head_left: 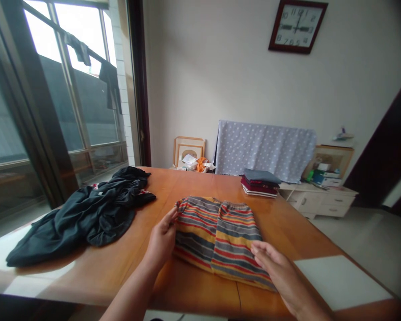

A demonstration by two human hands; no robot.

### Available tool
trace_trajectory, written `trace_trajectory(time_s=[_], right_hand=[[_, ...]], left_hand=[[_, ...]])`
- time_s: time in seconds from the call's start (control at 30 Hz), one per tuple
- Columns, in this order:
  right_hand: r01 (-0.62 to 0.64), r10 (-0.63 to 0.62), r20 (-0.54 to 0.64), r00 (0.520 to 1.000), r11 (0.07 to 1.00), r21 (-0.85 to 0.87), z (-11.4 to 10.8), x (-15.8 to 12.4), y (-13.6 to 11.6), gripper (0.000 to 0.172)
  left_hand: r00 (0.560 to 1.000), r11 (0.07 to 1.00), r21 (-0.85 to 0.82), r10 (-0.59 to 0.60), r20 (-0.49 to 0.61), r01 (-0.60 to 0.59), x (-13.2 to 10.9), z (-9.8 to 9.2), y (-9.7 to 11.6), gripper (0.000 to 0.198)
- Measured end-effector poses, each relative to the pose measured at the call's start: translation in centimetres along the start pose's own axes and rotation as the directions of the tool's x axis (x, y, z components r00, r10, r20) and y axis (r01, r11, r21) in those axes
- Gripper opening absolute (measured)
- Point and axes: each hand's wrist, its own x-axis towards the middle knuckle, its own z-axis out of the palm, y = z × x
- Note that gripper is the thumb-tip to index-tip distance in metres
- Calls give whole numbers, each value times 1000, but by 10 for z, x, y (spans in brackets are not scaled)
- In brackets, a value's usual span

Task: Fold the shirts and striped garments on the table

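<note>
A striped garment (217,236) in orange, red, grey and yellow lies flat on the wooden table in front of me. A seam runs down its middle, and its far right edge is gathered like an elastic waistband. At its left edge, near the far corner, my left hand (162,238) has fingers closed on the cloth. My right hand (274,265) pinches the right side about halfway down, thumb and fingers together. The garment's near edge rests close to the table's front.
Crumpled dark clothing (90,209) covers the left of the table (187,178). A folded clothes stack (259,183) sits at the far right edge, and a white sheet (342,281) lies near right. Beyond are a cloth-draped object (263,149) and a low cabinet (321,203).
</note>
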Motion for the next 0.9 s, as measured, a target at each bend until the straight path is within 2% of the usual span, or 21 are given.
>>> trace_trajectory(time_s=[0.03, 0.07, 0.13, 0.2, 0.27, 0.37, 0.57, 0.77, 0.9], right_hand=[[-5, 5, -2, 1000, 1000, -6, 0, 1, 1, 54], [-9, 9, -1, 1000, 1000, -9, -1, 2, 2, 55], [-8, 8, 8, 1000, 1000, -8, -2, 4, 4, 55], [2, -2, 24, 1000, 1000, -6, -3, 4, 5, 54], [10, -9, 34, 999, 1000, -8, -3, 4, 6, 54], [11, -11, 47, 999, 1000, -6, -3, 3, 5, 53], [5, -3, 65, 998, 1000, -27, -5, 4, 1, 56], [-6, 21, 165, 986, 996, -94, -10, 20, -14, 54], [10, 12, 156, 988, 991, -136, 12, 44, -38, 50]], left_hand=[[990, 990, 102, 83, 114, -95, -4, 6, 6, 52], [958, 964, 194, 133, 253, -185, -10, 12, 12, 50], [851, 886, 304, 163, 499, -349, -22, 22, 24, 53], [787, 812, 391, 130, 603, -434, -32, 29, 34, 59], [777, 764, 452, 100, 622, -460, -37, 31, 39, 61], [785, 753, 471, 96, 612, -459, -35, 28, 40, 60], [849, 790, 458, 143, 509, -408, -24, 20, 35, 49], [795, 842, 432, -5, 606, -323, -22, 22, 31, 50], [782, 864, 424, -60, 621, -271, -19, 20, 27, 48]])
